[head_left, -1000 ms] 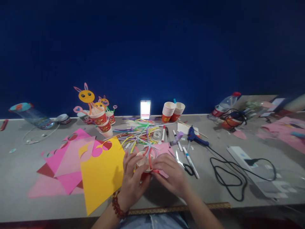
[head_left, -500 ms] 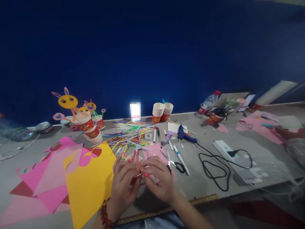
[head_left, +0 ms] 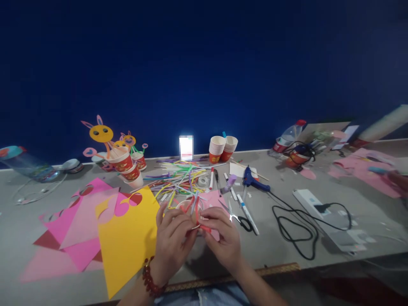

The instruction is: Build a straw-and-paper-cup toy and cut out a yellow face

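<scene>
Close to the table's front edge, my left hand (head_left: 176, 233) is curled around a paper cup (head_left: 182, 206), most of which is hidden behind my fingers. Red pipe cleaners (head_left: 196, 208) and a pale grey one stand up out of the cup. My right hand (head_left: 224, 233) pinches a red pipe cleaner at the cup's rim, its end poking out between both hands. A pink paper sheet (head_left: 213, 199) lies just beyond. Black-handled scissors (head_left: 245, 223) and a white marker (head_left: 248, 214) rest to the right of my right hand.
Yellow paper (head_left: 126, 242) and pink sheets (head_left: 86, 221) cover the left. Behind my hands lies a pipe-cleaner pile (head_left: 181, 178). A blue glue gun (head_left: 255, 180), its cord, and a power strip (head_left: 328, 221) are right. Decorated cups (head_left: 119, 161) stand back left; another person's hand (head_left: 400, 180) shows far right.
The view has turned slightly left, so everything sits further right. Both hands keep hold at the cup, with only small finger movement. Another person's hand has appeared at the right edge.
</scene>
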The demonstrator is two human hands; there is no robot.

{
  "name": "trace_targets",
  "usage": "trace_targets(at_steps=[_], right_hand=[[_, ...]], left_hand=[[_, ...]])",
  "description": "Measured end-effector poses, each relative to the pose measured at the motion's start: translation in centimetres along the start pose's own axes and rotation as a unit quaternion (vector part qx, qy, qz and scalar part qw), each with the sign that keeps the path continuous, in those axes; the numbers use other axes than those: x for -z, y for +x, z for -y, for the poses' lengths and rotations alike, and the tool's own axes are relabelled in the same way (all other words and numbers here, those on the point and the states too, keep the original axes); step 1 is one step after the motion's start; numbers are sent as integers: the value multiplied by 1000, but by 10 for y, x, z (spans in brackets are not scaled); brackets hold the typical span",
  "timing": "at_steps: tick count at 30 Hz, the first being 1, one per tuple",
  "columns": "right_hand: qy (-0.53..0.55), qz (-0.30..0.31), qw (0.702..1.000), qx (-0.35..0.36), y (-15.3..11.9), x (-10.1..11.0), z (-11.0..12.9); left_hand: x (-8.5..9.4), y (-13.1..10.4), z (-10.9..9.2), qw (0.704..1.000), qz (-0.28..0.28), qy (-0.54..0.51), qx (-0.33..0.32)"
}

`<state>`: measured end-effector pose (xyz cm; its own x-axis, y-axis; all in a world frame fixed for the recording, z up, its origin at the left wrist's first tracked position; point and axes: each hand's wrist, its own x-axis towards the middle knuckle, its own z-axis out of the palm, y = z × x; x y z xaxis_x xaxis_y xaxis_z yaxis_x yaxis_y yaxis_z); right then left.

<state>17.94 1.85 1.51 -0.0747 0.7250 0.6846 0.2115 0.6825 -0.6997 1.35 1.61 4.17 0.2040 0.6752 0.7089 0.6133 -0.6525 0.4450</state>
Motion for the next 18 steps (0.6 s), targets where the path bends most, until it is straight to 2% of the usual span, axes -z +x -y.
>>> trace_targets(at_steps=[13,15,17,18], right_hand=[[-71,68,995,28,-3,14,-7],[-109,83,990,43,-5,30,-15],[-187,87,978,33,-3,59,-33],[-247,66,967,1,0,78,-45]], left_hand=[[4,2,3,998,56,-31,-9],[4,2,4,998,57,-34,-4],[5,1,6,998,55,-38,3],[5,1,7,998,53,-40,4]])
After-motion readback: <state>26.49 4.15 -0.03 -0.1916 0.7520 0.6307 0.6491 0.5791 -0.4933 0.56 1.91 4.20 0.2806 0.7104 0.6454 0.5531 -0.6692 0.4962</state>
